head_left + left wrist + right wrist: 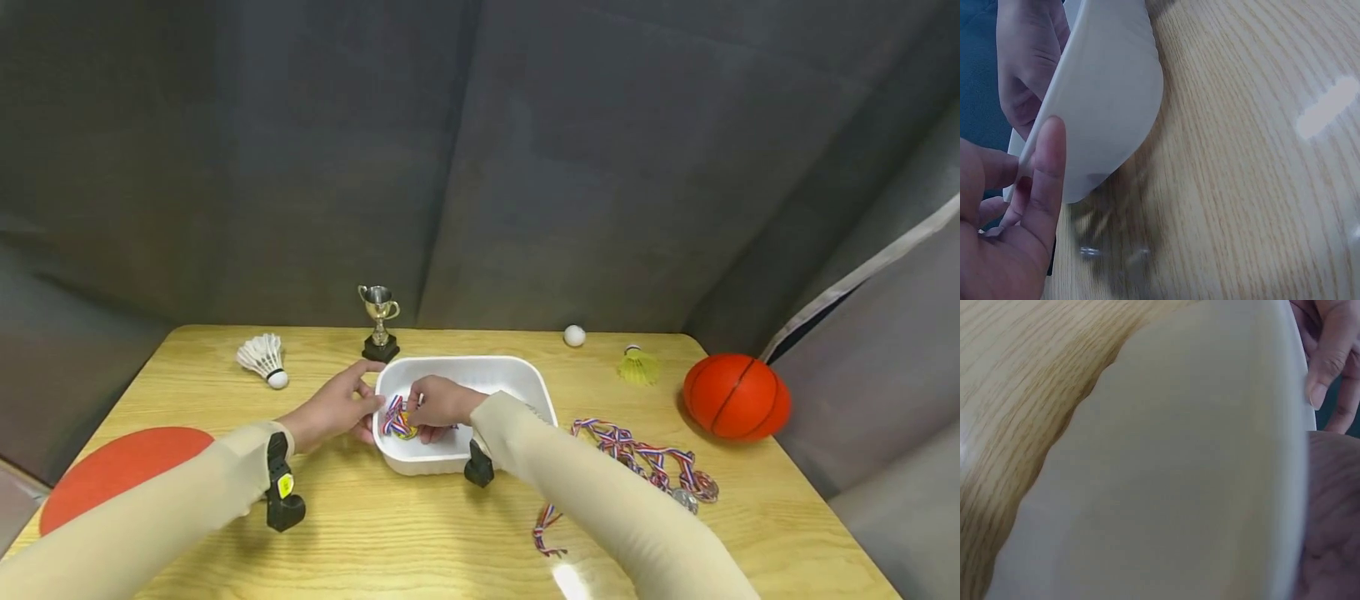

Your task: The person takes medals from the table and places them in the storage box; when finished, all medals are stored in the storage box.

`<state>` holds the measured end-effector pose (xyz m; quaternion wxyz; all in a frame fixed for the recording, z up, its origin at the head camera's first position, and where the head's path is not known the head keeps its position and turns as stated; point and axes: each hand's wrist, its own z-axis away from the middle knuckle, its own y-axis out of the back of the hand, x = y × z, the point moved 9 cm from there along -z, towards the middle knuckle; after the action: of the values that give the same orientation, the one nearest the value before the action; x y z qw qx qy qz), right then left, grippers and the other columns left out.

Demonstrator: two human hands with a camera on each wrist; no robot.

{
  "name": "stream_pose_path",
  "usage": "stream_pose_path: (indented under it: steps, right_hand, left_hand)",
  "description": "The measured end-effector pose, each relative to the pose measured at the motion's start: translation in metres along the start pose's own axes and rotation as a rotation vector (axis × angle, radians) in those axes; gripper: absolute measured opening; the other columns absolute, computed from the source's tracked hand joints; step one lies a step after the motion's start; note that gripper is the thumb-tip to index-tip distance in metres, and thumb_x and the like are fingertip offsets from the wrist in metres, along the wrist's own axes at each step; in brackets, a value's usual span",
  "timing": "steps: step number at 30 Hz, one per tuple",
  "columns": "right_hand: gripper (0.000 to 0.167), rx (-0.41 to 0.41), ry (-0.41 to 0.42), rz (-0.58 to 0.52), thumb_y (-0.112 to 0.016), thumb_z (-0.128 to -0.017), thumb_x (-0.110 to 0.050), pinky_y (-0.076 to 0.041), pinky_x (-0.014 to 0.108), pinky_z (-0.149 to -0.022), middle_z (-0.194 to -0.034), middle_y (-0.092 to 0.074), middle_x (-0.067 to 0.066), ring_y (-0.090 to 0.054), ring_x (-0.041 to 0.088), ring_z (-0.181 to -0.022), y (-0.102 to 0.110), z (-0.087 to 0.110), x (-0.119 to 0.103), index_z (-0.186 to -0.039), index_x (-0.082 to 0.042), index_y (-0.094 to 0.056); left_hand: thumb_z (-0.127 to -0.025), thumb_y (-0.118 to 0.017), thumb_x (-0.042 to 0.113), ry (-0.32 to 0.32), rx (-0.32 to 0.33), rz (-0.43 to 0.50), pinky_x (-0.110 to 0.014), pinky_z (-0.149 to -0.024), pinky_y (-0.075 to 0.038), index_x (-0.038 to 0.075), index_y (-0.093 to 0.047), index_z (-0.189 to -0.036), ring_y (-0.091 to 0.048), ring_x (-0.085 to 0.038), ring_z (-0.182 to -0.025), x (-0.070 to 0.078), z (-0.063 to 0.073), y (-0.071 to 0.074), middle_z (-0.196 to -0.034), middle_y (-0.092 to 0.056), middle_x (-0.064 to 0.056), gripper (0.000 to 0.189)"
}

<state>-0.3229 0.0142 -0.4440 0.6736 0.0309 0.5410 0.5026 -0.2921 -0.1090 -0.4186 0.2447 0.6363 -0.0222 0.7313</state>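
A white plastic basin (517, 379) stands mid-table. My left hand (341, 408) holds its left end; in the left wrist view the thumb and fingers pinch the basin's rim (1063, 69) from both sides. Inside the basin, my right hand (442, 402) reaches down with curled fingers and pinches a gold medal (406, 431) on a red, white and blue ribbon (393, 414) near the left wall. The right wrist view mostly shows the basin's outer wall (1147, 475), which covers the right fingertips.
Behind the basin stands a trophy cup (380, 308). Around the table are a white shuttlecock (262, 358), a red paddle (123, 471), a white ball (574, 336), a yellow shuttlecock (638, 367) and an orange basketball (737, 397). Tangled ribbon medals (637, 454) lie right of the basin.
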Motion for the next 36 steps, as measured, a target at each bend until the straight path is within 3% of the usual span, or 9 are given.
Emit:
stream_pose_path:
  steps: [9,16,24,30,36]
  right_hand:
    - [0.017,0.031,-0.025,0.070,-0.072,-0.094,-0.004,-0.052,0.016,-0.046,-0.068,-0.062,0.003,-0.058,0.012,-0.055,0.000,0.000,-0.002,-0.085,-0.007,-0.059]
    - [0.015,0.045,-0.012,0.146,-0.073,-0.095,-0.005,-0.054,0.017,-0.047,-0.068,-0.061,0.002,-0.059,0.011,-0.055,0.003,-0.002,-0.001,-0.088,-0.008,-0.060]
    - [0.013,0.050,0.010,0.157,-0.072,-0.095,-0.004,-0.051,0.016,-0.046,-0.067,-0.060,0.002,-0.058,0.011,-0.054,0.004,-0.001,-0.002,-0.090,-0.006,-0.060]
    - [0.014,0.065,0.066,0.294,-0.073,-0.097,-0.011,-0.044,0.012,-0.052,-0.066,-0.056,-0.003,-0.054,0.007,-0.057,0.003,0.002,-0.013,-0.089,-0.007,-0.062]
    - [0.022,0.052,0.116,0.383,-0.070,-0.101,-0.021,-0.045,0.014,-0.057,-0.071,-0.057,-0.004,-0.055,0.008,-0.063,0.004,0.010,-0.024,-0.084,-0.009,-0.061]
  left_hand:
    - [-0.106,-0.052,-0.001,-0.005,0.003,-0.012,-0.037,-0.067,-0.072,0.001,-0.026,-0.160,-0.064,-0.016,-0.073,0.001,0.000,0.002,-0.109,-0.055,-0.023,0.061]
    - [-0.106,-0.052,0.000,-0.033,-0.007,-0.017,-0.035,-0.066,-0.072,-0.001,-0.026,-0.160,-0.065,-0.015,-0.072,0.004,-0.004,0.000,-0.109,-0.055,-0.024,0.061]
    - [-0.106,-0.052,0.000,-0.018,-0.006,-0.014,-0.037,-0.067,-0.072,0.000,-0.026,-0.160,-0.062,-0.014,-0.071,0.003,-0.006,0.000,-0.107,-0.056,-0.021,0.060]
    - [-0.106,-0.052,0.000,-0.021,-0.010,-0.006,-0.038,-0.067,-0.072,0.000,-0.026,-0.161,-0.064,-0.013,-0.069,0.003,-0.004,0.001,-0.105,-0.057,-0.020,0.060]
    - [-0.106,-0.053,0.001,0.001,-0.007,-0.009,-0.035,-0.067,-0.072,0.001,-0.025,-0.161,-0.064,-0.015,-0.072,0.001,-0.001,0.001,-0.109,-0.056,-0.022,0.062]
